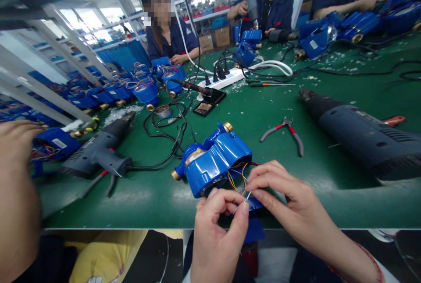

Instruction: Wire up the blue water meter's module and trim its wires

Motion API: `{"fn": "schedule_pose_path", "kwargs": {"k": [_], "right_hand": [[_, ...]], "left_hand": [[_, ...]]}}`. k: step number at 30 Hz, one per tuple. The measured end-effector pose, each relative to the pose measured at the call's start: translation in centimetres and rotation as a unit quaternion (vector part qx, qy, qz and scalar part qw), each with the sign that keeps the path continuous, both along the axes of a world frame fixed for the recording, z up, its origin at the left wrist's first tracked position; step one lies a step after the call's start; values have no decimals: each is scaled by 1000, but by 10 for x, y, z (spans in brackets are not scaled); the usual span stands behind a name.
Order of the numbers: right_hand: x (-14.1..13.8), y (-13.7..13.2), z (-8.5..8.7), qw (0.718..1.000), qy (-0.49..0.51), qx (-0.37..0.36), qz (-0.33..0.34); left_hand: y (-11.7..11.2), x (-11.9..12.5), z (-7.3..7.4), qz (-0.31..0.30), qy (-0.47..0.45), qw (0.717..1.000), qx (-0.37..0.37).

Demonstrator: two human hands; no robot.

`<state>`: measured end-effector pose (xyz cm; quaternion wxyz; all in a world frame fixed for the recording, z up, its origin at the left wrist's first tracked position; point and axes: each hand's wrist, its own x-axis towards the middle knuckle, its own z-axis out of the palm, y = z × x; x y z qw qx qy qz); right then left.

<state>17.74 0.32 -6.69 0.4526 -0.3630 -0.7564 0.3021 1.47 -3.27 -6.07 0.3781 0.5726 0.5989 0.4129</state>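
A blue water meter (217,156) with brass pipe ends lies on its side on the green bench, its opened side toward me. Thin red, yellow and black wires (233,180) come out of it. Just in front, my left hand (219,226) pinches one end of a thin, whitish wire piece (247,196) between thumb and forefinger. My right hand (289,197) has the other end between its fingertips. Both hands are close together at the bench edge. A blue flap (256,204) of the meter shows partly behind them.
Heat guns lie left (98,149) and right (358,134). Nippers (285,132), a soldering iron stand (209,101) and a power strip (226,79) sit beyond the meter. More blue meters (144,92) line the left. A neighbour's arm (16,195) reaches in; co-workers (167,33) sit opposite.
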Motion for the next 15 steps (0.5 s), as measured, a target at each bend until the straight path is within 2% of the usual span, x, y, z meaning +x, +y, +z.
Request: {"fn": "schedule_pose_path", "kwargs": {"k": [6, 9, 12, 14, 15], "right_hand": [[-4, -5, 3, 998, -55, -6, 26], [-4, -6, 3, 999, -48, -2, 15], [8, 5, -1, 995, -56, 34, -80], [21, 20, -8, 972, -144, 61, -173], [28, 30, -13, 951, -212, 70, -212]], "left_hand": [[-3, -2, -2, -22, 16, 1000, 4], [-6, -4, -2, -10, -20, 1000, 4], [-8, -5, -3, 18, -57, 998, 8], [-9, -5, -4, 30, -65, 997, 9], [-9, -5, -4, 35, -67, 997, 7]]}}
